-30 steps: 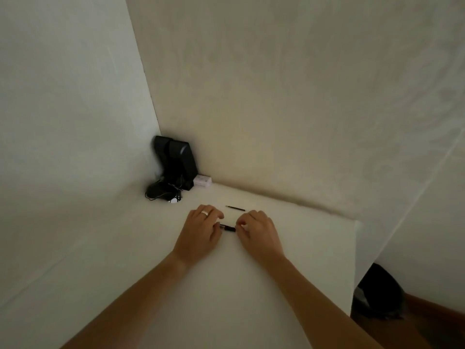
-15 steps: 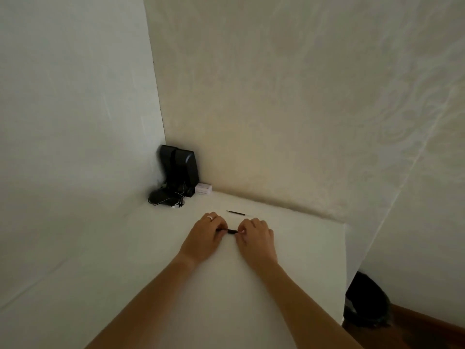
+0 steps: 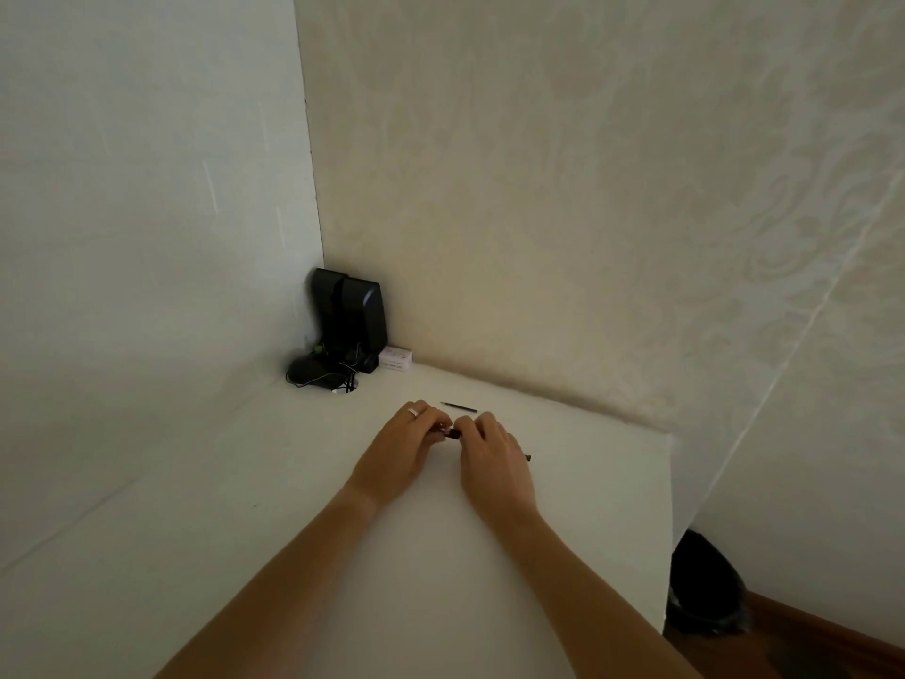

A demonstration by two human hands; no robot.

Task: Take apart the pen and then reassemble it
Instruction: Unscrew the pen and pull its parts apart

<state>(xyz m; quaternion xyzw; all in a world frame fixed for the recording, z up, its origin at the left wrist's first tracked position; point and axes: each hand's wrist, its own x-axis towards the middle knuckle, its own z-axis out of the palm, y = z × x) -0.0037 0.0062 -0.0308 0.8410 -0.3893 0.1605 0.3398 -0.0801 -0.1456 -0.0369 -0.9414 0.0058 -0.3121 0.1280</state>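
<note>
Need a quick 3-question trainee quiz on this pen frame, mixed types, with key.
1. True or false: both hands grip the dark pen body.
2. Where does the thin refill lie? A) in the left hand B) on the table, beyond the hands C) on the floor
3. Which hand wears a ring?

Key: 1 true; 2 B; 3 left. The right hand shows none.

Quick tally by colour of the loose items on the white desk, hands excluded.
Black: 4 — two speakers, mouse, pen body held between both hands, thin refill lying beyond them.
White: 1 — small box by the wall.
Total: 5
</note>
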